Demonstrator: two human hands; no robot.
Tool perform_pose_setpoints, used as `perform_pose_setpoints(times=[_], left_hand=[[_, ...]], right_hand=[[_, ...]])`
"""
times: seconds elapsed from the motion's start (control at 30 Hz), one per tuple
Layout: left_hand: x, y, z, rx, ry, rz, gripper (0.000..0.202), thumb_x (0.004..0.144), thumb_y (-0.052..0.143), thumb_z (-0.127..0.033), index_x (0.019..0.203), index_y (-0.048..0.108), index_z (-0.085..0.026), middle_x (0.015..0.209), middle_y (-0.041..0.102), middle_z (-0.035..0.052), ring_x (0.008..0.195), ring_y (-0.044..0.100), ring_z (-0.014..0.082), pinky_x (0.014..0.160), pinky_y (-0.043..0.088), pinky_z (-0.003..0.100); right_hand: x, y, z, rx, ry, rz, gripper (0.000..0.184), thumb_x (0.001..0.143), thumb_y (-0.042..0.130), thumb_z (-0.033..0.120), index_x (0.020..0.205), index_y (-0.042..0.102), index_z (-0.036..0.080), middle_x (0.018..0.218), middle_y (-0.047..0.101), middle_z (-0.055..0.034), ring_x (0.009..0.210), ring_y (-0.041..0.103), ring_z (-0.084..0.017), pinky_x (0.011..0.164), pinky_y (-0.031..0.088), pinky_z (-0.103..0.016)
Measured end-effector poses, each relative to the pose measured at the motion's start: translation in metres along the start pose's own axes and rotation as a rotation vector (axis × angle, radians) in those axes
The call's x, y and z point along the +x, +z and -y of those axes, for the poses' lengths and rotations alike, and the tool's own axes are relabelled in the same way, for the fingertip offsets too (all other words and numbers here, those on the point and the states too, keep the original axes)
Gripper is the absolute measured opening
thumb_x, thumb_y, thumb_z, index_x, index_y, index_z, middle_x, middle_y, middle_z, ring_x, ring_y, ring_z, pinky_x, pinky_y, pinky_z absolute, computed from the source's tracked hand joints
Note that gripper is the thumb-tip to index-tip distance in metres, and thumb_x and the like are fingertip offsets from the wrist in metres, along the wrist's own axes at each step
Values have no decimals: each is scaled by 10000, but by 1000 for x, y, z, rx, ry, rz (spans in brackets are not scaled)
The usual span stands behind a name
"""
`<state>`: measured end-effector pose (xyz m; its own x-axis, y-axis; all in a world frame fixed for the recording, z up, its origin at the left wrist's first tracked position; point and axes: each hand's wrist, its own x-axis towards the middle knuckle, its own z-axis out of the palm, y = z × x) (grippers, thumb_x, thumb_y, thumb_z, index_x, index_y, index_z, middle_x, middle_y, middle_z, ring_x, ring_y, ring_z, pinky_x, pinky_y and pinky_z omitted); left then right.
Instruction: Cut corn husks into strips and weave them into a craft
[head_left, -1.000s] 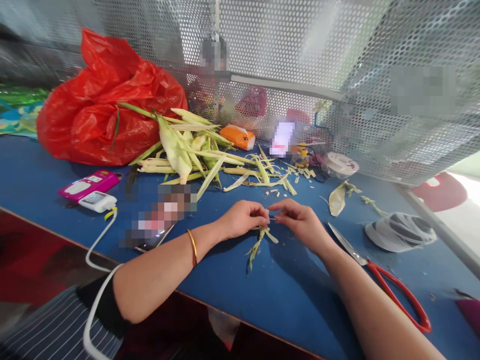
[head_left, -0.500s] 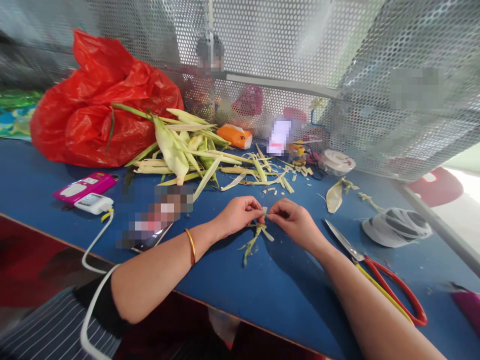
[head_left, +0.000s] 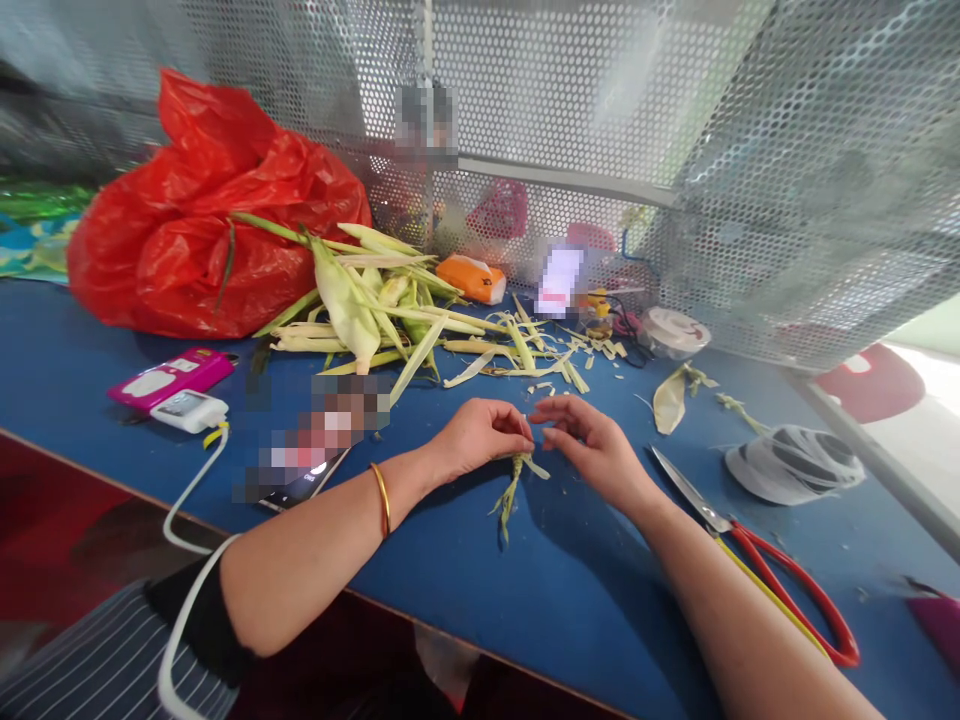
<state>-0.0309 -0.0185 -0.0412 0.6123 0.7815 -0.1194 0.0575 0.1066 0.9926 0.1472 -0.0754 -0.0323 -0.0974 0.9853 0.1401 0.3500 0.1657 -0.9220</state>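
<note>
My left hand (head_left: 484, 440), with a gold bangle on its wrist, pinches the top of a small braided strip of corn husk (head_left: 509, 500). The green, frayed lower end of the strip hangs toward me over the blue table, and its upper end is hidden behind my fingers. Just to the right, my right hand (head_left: 589, 440) has its fingers apart and nothing visible in them. Beyond both hands lie torn husk strips and scraps (head_left: 525, 345), beside a heap of corn husks (head_left: 341, 300). Scissors (head_left: 716, 520) with red handles rest by my right forearm.
A red plastic bag (head_left: 202, 220) fills the back left. Nearer stand a power bank (head_left: 187, 408) with a white cable and a phone (head_left: 304, 485). An orange tissue pack (head_left: 471, 280), a lit phone (head_left: 559, 280) and a white-grey roll (head_left: 795, 465) sit farther along, before a perforated metal screen (head_left: 555, 90).
My right hand has let go of the husk strip and opened, moving slightly away to the right. My left hand keeps its pinch on the strip.
</note>
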Motion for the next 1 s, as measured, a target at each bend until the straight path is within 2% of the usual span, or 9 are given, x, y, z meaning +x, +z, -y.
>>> perform_pose_setpoints(times=[0.1,0.27,0.5,0.67,0.83,1.0], left_hand=[[-1,0,-2,32,40,31,101,645,742,-175,701,663,-144,688,674,2,667,613,110,683,473,248],[-1,-4,-3,260,134,20,54,678,702,-170,728,685,-159,723,699,2,675,626,117,674,474,231],[-5,-4,-3,678,245,-92,122,752,615,-180,812,717,-207,790,736,10,737,655,152,677,452,235],[-7,-1,0,865,307,-132,179,818,587,-223,945,712,-242,866,748,15,817,673,176,694,426,243],[-9,0,0,1025,327,-139,193,862,547,-226,955,715,-245,838,735,28,795,659,192,658,378,258],[-9,-1,1,1137,346,-148,210,867,522,-193,941,717,-222,837,728,60,812,654,211,666,377,270]], right_hand=[[1,4,-5,93,39,65,276,808,593,271,1080,591,225,1001,717,-54,854,672,-185,743,542,-330],[0,8,-12,-91,12,131,191,825,551,194,1000,622,221,963,743,-41,877,689,-190,778,512,-322],[-1,10,-12,-141,21,101,234,815,556,175,1034,615,231,960,761,-30,863,700,-192,755,511,-317],[-1,12,-12,-201,7,72,211,816,552,161,999,615,246,930,760,-13,825,697,-183,741,501,-303],[-1,11,-12,-237,15,79,199,840,547,171,1011,609,251,915,760,-5,813,693,-184,727,498,-306],[-1,11,-12,-176,15,104,208,837,557,175,1023,611,253,940,762,-12,876,709,-192,787,512,-325]])
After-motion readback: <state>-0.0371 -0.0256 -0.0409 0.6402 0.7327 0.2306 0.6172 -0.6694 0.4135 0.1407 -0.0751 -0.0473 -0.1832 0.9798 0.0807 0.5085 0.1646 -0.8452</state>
